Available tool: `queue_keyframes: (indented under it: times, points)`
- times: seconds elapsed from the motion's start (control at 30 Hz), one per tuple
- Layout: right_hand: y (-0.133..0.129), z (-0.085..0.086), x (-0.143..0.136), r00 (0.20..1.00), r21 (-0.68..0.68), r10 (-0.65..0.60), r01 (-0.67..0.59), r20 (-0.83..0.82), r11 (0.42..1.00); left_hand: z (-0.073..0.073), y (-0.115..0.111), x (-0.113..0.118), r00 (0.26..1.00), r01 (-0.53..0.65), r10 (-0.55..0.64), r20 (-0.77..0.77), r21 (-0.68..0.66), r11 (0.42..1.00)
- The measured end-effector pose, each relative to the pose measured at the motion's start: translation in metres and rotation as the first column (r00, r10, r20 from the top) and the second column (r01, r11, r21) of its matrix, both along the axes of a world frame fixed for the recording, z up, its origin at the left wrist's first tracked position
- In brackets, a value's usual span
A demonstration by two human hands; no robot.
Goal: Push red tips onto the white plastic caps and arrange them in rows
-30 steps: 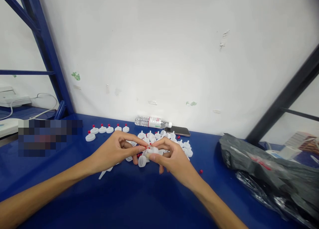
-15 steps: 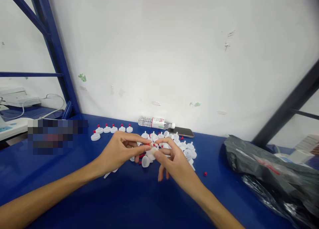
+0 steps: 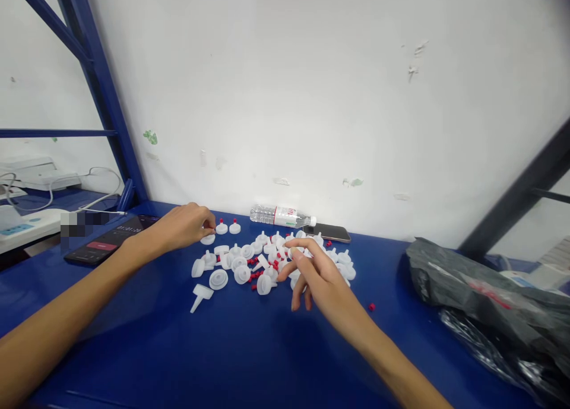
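Observation:
My left hand (image 3: 187, 222) is at the left end of a short row, its fingers pinched on a white nozzle cap (image 3: 208, 240) whose top they hide. Beside it stand a red-tipped nozzle cap (image 3: 221, 227) and another red-tipped nozzle cap (image 3: 234, 226), both upright. My right hand (image 3: 318, 272) hovers over the right part of a loose pile of white nozzle caps (image 3: 241, 273), fingers bent and apart, with nothing visibly gripped. Small red tips (image 3: 255, 276) lie scattered among the pile, some caps upright and others on their sides.
Behind the pile a clear water bottle (image 3: 285, 217) lies on its side by a dark phone (image 3: 332, 233). Another phone (image 3: 104, 243) with a lit screen lies at left. A dark plastic bag (image 3: 481, 296) covers the right side. One red tip (image 3: 371, 307) sits apart on the blue table (image 3: 222, 355).
My hands were together over the pile, working on a cap. My left hand has moved left and back to the row with a nozzle cap; my right hand has stayed over the pile, fingers looser.

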State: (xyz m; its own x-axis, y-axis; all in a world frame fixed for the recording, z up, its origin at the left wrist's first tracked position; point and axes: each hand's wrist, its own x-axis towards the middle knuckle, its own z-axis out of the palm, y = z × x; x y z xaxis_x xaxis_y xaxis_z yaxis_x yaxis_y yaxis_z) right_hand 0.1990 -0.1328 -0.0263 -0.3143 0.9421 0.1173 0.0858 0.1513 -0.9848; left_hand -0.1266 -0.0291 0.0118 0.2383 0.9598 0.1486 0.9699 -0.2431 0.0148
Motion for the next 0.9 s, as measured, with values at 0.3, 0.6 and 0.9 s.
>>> queue_keyframes:
  times: [0.3,0.6,0.9]
  points:
    - [-0.004,0.005,0.000,0.999,0.012,0.032,-0.032,0.031,0.999,-0.006,0.014,-0.027,0.980,-0.187,0.176,-0.097,-0.109,0.976]
    - [-0.005,0.005,-0.002,0.996,0.012,0.065,-0.066,0.066,0.998,-0.013,0.028,-0.049,0.978,-0.207,0.202,-0.043,-0.190,0.960]
    - [-0.004,0.004,-0.001,0.973,0.090,0.010,-0.031,0.230,0.996,-0.014,0.029,-0.045,0.969,-0.243,0.227,-0.093,-0.241,0.939]
